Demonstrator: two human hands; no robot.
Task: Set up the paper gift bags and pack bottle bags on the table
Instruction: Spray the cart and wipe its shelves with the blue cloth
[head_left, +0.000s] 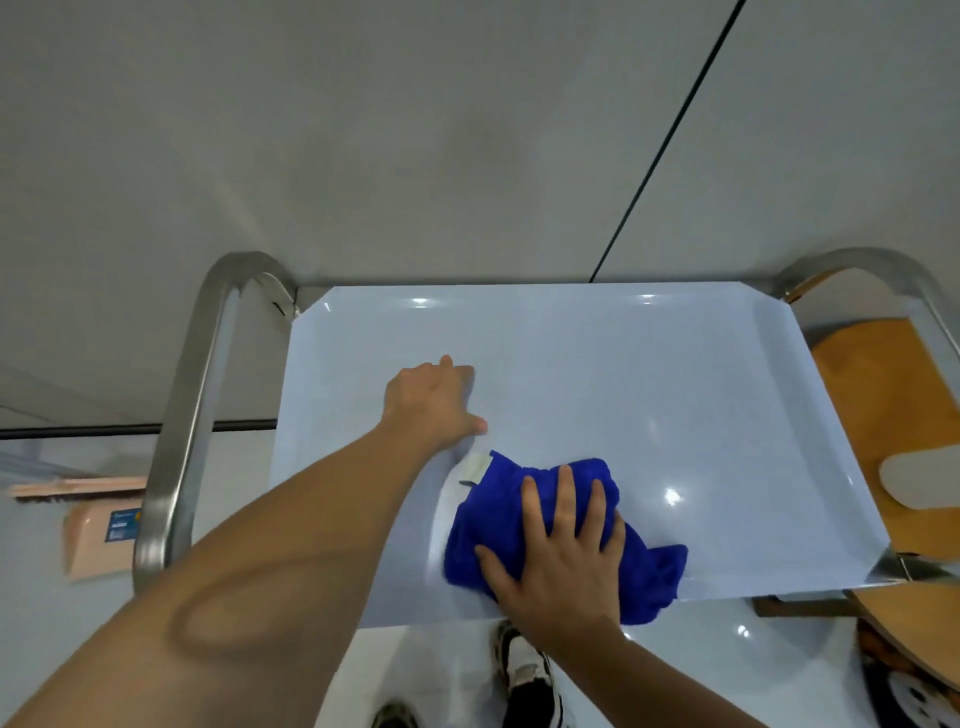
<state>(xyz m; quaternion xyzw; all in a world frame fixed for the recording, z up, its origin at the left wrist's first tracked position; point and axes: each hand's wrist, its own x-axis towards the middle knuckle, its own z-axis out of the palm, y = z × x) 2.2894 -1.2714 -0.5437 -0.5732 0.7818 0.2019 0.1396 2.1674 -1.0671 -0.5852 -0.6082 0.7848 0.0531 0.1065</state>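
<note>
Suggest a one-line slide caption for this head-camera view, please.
Right hand presses a blue cloth onto the white table while the left hand rests on it.

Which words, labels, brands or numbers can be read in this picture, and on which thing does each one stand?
No text can be read here.
Blue label on the pink dustpan on the floor: it carries print, but too small and blurred to read.
White tag on the blue cloth: no print can be seen.
The table: no text.
</note>
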